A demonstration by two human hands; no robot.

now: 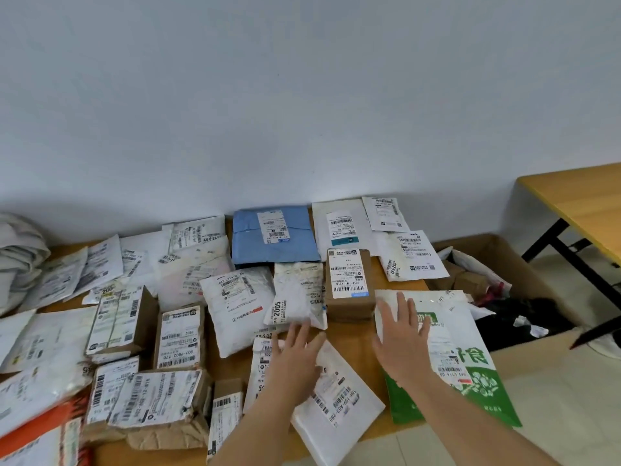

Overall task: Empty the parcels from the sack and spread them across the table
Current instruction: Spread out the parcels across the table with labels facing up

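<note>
- While both forearms reach in from the near edge, the left hand (295, 356) lies with straight, spread fingers flat on a white mailer (336, 408) that hangs partly over the front of the table (356, 344), gripping nothing
- The right hand (401, 341) is likewise open, fingers straight and fanned, resting on a white and green bag (470, 371) whose near corner juts past the table edge
- Left of the hands, a crumpled brown paper parcel (158, 408) sits at the near side, with an orange package (40, 422) at the lower left corner
- Just beyond that, two labelled cardboard boxes (178, 338) stand side by side among flat white mailers
- In the middle of the table, a plump white pouch (238, 307) touches a smaller white bag marked 2005 (295, 304), which lies just past the left fingertips
- A brown box (349, 287) with a white label stands between that bag and the white and green bag
- Farther back, a blue mailer (272, 237) lies against the wall (302, 95), flanked by white envelopes on both sides
- A heap of white cloth, possibly the sack (16, 253), lies at the far left; whether it holds anything cannot be told
- Right of the table, an open carton (504, 247) on the floor holds dark and mixed items, and a wooden desk (578, 203) stands beyond it
</note>
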